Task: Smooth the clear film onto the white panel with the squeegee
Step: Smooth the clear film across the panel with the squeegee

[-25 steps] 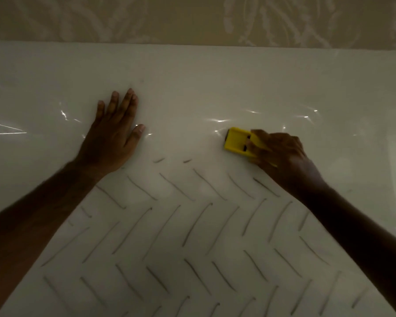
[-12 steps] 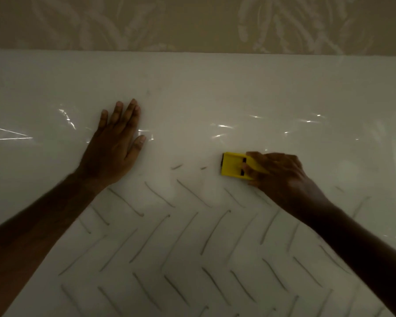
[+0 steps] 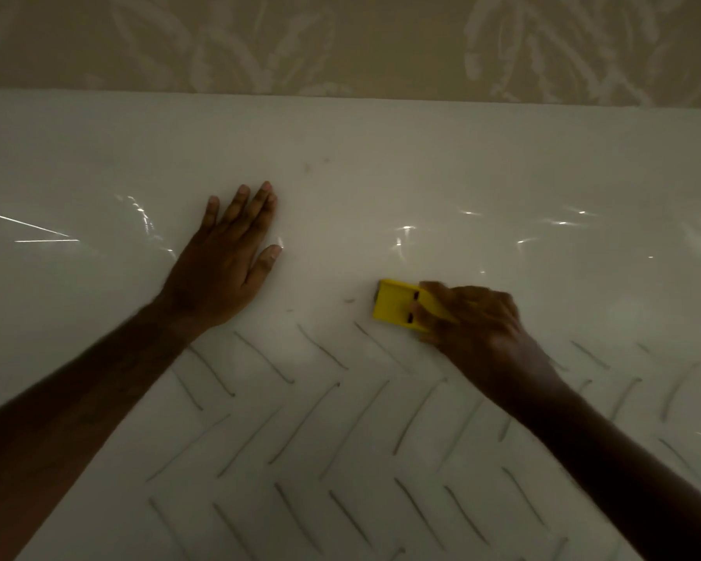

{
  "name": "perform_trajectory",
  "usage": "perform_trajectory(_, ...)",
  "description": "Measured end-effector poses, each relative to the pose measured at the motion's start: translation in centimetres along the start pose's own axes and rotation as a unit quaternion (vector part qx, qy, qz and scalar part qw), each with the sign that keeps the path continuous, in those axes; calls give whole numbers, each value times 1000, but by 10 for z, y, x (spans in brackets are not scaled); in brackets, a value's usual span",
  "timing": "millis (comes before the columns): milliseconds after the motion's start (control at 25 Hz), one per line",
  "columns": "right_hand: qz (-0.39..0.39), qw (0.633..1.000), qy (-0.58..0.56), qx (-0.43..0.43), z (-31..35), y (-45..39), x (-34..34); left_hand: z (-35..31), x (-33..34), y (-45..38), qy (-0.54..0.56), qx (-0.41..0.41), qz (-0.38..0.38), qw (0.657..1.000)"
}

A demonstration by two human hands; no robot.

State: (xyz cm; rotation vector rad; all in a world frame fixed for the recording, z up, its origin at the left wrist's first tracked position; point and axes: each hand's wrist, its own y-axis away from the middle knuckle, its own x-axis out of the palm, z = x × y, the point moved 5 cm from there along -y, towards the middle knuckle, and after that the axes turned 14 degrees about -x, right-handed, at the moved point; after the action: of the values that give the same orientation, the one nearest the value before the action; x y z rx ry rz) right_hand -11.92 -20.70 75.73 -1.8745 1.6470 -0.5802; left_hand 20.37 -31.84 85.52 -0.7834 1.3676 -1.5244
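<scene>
The right hand [image 3: 478,321] has dragged the yellow squeegee [image 3: 399,305], held tight in its grip, down toward the herringbone marks while the left hand [image 3: 223,261] stays flat (fingers straight) on the clear film [image 3: 502,228] over the white panel [image 3: 340,135], so wrinkles above likely remain.

Dim light, beige leaf-patterned wall [image 3: 381,42]

White panel [image 3: 381,147] under clear film [image 3: 502,236], yellow squeegee [image 3: 397,303] on top
</scene>
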Motion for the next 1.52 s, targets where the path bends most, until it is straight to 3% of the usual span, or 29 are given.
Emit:
perform_trajectory(160,-39,996,28,70,-20,-44,6,4,-1,-2,-5,6,-5,1000)
perform_trajectory(280,-43,998,18,32,13,-68,25,3,0,-1,-2,2,-4,1000)
perform_trajectory(480,10,999,11,-34,34,-23,17,22,-6,4,-14,4,10,1000)
perform_trajectory(720,-39,998,34,46,3,-83,25,35,-12,10,-11,0,8,1000)
perform_trajectory(840,-36,999,21,18,38,-100,43,36,-12,12,-18,0,2,1000)
perform_trajectory(1040,30,998,0,-50,63,-57,34,66,-17,23,-24,-2,6,1000)
perform_trajectory(1240,-14,999,25,30,33,-99,35,86,-17,33,-20,-17,4,1000)
perform_trajectory(1360,-15,1000,16,3,72,-126,58,87,-18,33,-2,-19,5,1000)
perform_trajectory(1520,15,999,-5,-40,102,-96,59,104,-22,42,-3,-20,16,1000)
